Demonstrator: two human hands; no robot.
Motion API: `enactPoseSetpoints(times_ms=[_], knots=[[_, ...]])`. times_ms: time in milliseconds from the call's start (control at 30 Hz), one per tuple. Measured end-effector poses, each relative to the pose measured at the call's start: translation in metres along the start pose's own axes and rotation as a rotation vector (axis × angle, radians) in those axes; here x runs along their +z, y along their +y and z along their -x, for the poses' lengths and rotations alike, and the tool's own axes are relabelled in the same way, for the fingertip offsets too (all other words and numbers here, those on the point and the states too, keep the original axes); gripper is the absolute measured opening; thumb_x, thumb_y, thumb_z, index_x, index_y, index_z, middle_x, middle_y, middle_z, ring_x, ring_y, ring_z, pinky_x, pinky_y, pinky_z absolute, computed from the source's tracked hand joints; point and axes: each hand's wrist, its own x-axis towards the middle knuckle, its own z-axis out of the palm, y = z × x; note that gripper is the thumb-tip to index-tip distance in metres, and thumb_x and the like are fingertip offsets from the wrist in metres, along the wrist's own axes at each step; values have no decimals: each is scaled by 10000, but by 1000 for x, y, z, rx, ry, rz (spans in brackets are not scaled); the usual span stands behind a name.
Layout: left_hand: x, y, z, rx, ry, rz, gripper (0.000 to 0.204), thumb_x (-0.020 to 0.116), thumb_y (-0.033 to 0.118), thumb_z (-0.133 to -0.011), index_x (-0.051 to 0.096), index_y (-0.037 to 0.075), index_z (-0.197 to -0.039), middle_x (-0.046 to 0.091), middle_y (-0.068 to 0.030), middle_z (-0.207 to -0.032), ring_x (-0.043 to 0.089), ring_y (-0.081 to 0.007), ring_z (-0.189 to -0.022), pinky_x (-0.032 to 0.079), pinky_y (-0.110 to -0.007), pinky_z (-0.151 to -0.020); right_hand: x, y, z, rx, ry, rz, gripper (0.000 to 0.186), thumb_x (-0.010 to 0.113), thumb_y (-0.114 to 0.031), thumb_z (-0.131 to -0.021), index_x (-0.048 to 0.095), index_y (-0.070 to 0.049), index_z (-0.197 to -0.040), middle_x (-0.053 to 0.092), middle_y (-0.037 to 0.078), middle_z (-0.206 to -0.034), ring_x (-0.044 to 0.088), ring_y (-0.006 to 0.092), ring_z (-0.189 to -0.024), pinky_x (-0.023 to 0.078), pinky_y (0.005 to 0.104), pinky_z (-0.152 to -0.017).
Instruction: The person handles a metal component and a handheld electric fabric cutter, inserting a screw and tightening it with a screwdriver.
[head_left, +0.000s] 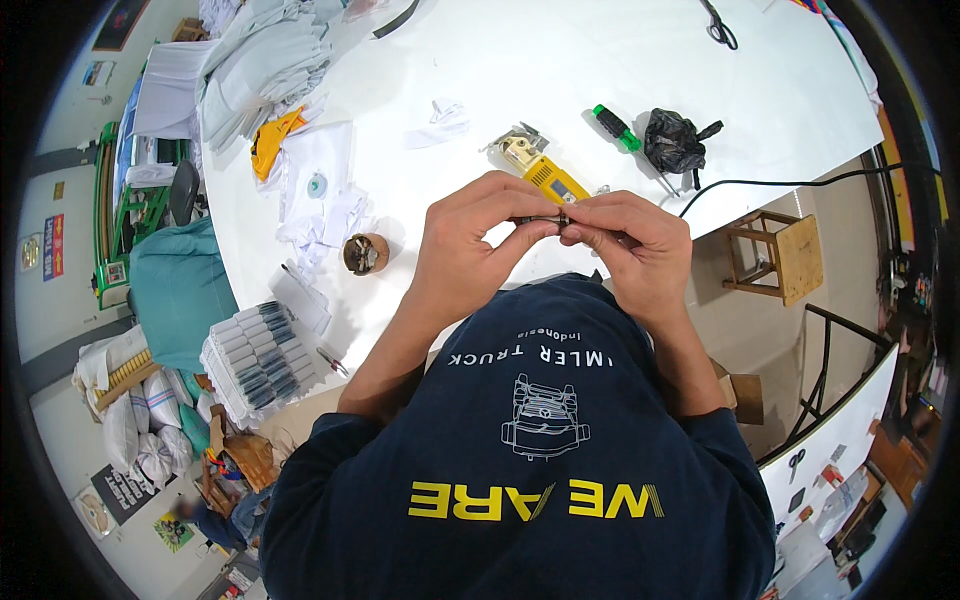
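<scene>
pinching a small dark part [545,219], left fingers [522,201] and right fingers [600,214] crowd the yellow tool [549,174] near a screwdriver [614,127].

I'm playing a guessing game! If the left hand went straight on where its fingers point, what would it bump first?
Probably the right hand: the left hand points across at it, with a small part pinched between them. Any gap is hard to judge.
</scene>
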Motion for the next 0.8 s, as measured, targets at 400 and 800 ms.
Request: enactPoseSetpoints(times_ms=[400, 800], knots=[[6, 0, -1, 44, -18, -20, 191, 837, -6, -870, 826, 36, -1056, 777, -119, -1023, 755, -193, -904, 590, -294, -780, 11, 4, 2, 272, 15, -188, 335, 652, -239, -1106, 678, 24, -901, 650, 49, -742, 584, 98, -670, 458, 262, -596], [3, -5, -2, -7, -48, -8, 209, 841, -14, -860, 826, 38, -1062, 774, -110, -1013, 748, -181, -898, 589, -288, -780, 5, 17, 0, 318, -156, -161, 461, 502, -352, -1158, 599, -17, -856, 537, 17, -718, 497, 94, -692, 396, 292, -631]])
